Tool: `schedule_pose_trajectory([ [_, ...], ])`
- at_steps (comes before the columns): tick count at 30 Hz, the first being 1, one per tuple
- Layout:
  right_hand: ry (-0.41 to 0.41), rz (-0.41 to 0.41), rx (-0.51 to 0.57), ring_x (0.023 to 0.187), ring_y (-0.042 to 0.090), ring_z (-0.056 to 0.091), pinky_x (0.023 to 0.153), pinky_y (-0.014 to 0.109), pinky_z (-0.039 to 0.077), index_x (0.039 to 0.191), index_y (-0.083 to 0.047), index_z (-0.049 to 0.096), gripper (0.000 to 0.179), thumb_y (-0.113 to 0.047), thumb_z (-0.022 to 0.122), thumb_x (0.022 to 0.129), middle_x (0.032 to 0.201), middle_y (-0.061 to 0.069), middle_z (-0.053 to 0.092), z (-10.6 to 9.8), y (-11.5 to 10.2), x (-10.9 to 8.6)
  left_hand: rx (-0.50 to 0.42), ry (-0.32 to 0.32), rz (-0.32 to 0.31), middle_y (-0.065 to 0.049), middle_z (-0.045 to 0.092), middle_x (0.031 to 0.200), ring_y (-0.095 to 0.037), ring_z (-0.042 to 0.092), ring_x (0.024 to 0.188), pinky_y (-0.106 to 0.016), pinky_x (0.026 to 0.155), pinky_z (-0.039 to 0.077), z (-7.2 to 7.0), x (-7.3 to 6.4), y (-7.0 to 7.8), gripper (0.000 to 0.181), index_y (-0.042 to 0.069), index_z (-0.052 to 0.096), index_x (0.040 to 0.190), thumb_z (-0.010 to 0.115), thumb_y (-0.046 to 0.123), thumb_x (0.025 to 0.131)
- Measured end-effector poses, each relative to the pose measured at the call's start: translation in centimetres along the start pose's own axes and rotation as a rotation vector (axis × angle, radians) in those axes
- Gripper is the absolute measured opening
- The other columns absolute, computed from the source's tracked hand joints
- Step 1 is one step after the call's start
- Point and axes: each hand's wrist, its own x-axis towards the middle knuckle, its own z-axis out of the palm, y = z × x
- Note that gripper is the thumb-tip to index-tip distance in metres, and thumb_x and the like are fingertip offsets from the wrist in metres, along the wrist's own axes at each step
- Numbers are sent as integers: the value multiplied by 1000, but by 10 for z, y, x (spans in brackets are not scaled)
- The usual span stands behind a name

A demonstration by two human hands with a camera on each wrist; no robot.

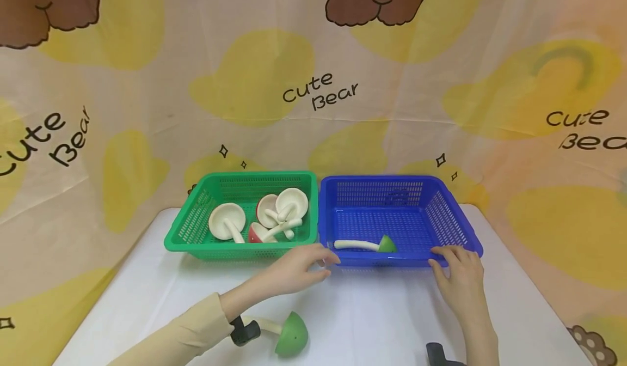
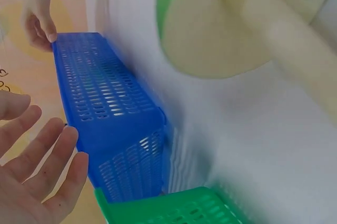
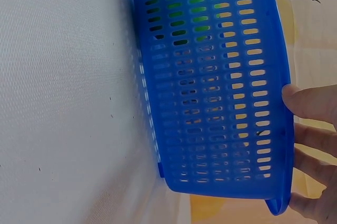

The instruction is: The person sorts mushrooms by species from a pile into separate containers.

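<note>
A blue basket [image 1: 401, 260] stands on the table, with a green-capped toy mushroom [image 1: 386, 244] lying inside near its front wall. My right hand [image 1: 460, 279] grips its front rim towards the right corner, thumb outside and fingers over the edge; the right wrist view shows the rim between thumb and fingers [image 3: 316, 139]. At the basket's front left corner is my left hand [image 1: 299, 270], its fingers loosely bent and spread, holding nothing; contact with the rim is unclear. Below the left forearm, another green-capped mushroom [image 1: 293, 334] lies on the table, its stem partly hidden by the wrist camera.
A green basket [image 1: 245, 254] stands directly left of the blue one, with several red-capped mushrooms [image 1: 227, 220] inside, mostly pale undersides up. The white table [image 1: 372, 317] meets a printed cloth [image 1: 392, 93] behind the baskets. Black wrist cameras [image 1: 245, 331] are worn on both wrists.
</note>
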Motion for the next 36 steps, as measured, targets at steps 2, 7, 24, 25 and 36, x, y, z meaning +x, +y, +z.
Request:
schedule_pose_trajectory([
  [2, -2, 2, 1, 89, 41, 53, 83, 54, 38, 90, 2, 69, 24, 7, 77, 68, 89, 21, 65, 0, 0, 0, 2, 7, -4, 2, 67, 113, -17, 63, 101, -28, 88, 52, 1, -7, -2, 26, 15, 65, 118, 62, 16, 92],
  [7, -8, 12, 11, 90, 42, 52, 87, 57, 36, 91, 3, 69, 23, 7, 76, 69, 90, 22, 65, -1, -1, 0, 33, 34, 7, 4, 67, 110, -15, 64, 98, -26, 85, 53, 5, -26, -10, 26, 17, 64, 117, 63, 17, 92],
  [24, -54, 64, 15, 97, 45, 50, 95, 72, 30, 94, 2, 67, 24, 4, 75, 72, 97, 25, 63, -3, -6, -1, 19, -4, -46, 4, 67, 105, -11, 63, 93, -23, 81, 52, 11, -80, -32, 23, 18, 66, 113, 65, 19, 90],
  [25, -55, 64, 16, 97, 45, 50, 95, 72, 30, 95, 2, 67, 24, 4, 75, 73, 97, 25, 63, -3, -6, -1, 19, -12, -53, 3, 67, 105, -12, 63, 93, -23, 81, 52, 10, -82, -33, 23, 17, 66, 113, 65, 19, 90],
  [36, -48, 69, 13, 97, 45, 50, 95, 73, 30, 94, 2, 66, 24, 5, 75, 72, 97, 25, 62, -2, -7, 0, 15, -97, -106, 12, 64, 100, -2, 60, 94, -22, 81, 52, 16, -101, -45, 25, 21, 67, 114, 64, 20, 89],
])
